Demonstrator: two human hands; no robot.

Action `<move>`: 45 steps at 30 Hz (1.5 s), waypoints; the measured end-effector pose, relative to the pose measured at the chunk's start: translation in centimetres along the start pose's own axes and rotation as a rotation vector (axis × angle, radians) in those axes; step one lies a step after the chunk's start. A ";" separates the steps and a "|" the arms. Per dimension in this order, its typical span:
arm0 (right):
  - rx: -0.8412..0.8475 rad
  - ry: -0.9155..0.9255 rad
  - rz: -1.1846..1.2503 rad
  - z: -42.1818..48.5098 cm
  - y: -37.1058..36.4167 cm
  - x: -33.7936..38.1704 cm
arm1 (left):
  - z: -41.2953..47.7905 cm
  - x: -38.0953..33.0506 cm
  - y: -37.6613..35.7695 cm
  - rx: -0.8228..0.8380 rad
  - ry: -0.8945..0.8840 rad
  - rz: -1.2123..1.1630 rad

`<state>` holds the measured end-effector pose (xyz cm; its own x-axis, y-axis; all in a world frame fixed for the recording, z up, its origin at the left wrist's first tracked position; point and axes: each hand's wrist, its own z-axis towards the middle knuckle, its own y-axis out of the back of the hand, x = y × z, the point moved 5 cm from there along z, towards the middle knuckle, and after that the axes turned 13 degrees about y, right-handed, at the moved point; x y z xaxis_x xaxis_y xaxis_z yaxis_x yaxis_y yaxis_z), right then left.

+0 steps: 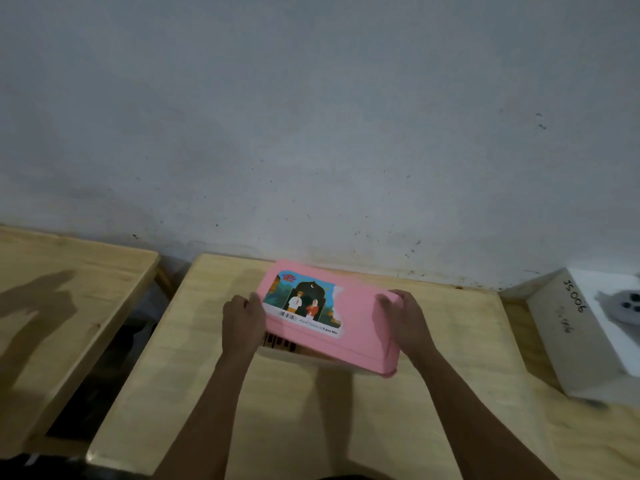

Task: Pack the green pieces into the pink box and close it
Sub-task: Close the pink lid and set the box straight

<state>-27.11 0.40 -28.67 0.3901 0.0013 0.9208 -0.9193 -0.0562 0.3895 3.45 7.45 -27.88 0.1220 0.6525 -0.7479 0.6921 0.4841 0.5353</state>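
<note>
Left hand [242, 317] grips the short end of the pink box [356, 323] on its 9 o'clock side, fingers curled over the lid edge. Right hand [403, 318] holds the opposite end at 3 o'clock in the same way. The box lies on the wooden table [311, 410] toward 12 o'clock, close to the wall, with its printed label [304, 303] facing up. Along the near long edge, around 7 o'clock, the lid stands slightly proud and a dark gap [280, 342] shows beneath it. No green pieces are visible, so they are presumably inside already. The box looks like thin card — light, a little springy, easy to dent if squeezed at mid-span. Holding it by the two ends seems soundest, and pressing the lid home probably calls for flat fingers along that near edge — not a hard pinch. A white box [554, 327] sits well apart at the table's 3 o'clock.
</note>
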 end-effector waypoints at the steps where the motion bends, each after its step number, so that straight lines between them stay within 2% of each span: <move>1: 0.002 0.020 -0.052 -0.1 -0.6 -0.4 | -0.2 0.1 -0.4 -0.014 -0.026 0.000; 5: -0.046 0.060 -0.206 0.1 -1.6 -0.9 | -0.9 1.3 -1.7 0.012 0.011 0.042; 8: -0.051 0.060 -0.179 0.5 -1.9 -1.1 | -1.2 2.6 -2.0 -0.003 -0.010 0.094; 13: 0.112 -0.005 -0.114 1.6 -2.8 -2.3 | -1.2 3.8 -2.2 -0.068 -0.012 0.187; 15: 0.129 -0.020 -0.105 1.9 -3.1 -2.8 | -1.2 4.2 -2.2 -0.087 -0.003 0.244; 23: 0.072 -0.034 -0.099 2.4 -3.1 -3.8 | -0.8 5.4 -2.9 -0.107 -0.036 0.293; 26: -0.014 0.051 -0.236 2.2 -2.9 -3.6 | -0.6 5.9 -3.0 -0.116 -0.040 0.280; 28: -0.087 0.102 -0.412 1.9 -2.9 -2.8 | -0.8 5.8 -3.0 -0.114 -0.046 0.286; 30: -0.107 0.149 -0.567 1.6 -3.5 -2.0 | -0.6 5.3 -3.0 -0.137 -0.122 0.338; 34: 0.071 0.264 -0.774 0.8 -5.9 -2.1 | 0.5 3.1 -4.3 -0.043 -0.332 0.525; 37: 0.132 0.278 -0.805 0.9 -6.0 -2.5 | 1.5 1.3 -5.8 0.030 -0.404 0.647; 45: 0.149 0.301 -0.838 0.9 -6.4 -2.4 | 2.5 0.8 -6.8 -0.019 -0.482 0.729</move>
<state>-22.15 -0.16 -33.43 0.8796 0.3602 0.3109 -0.3154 -0.0478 0.9478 0.62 3.26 -33.12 0.8201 0.4881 -0.2986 0.3129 0.0544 0.9482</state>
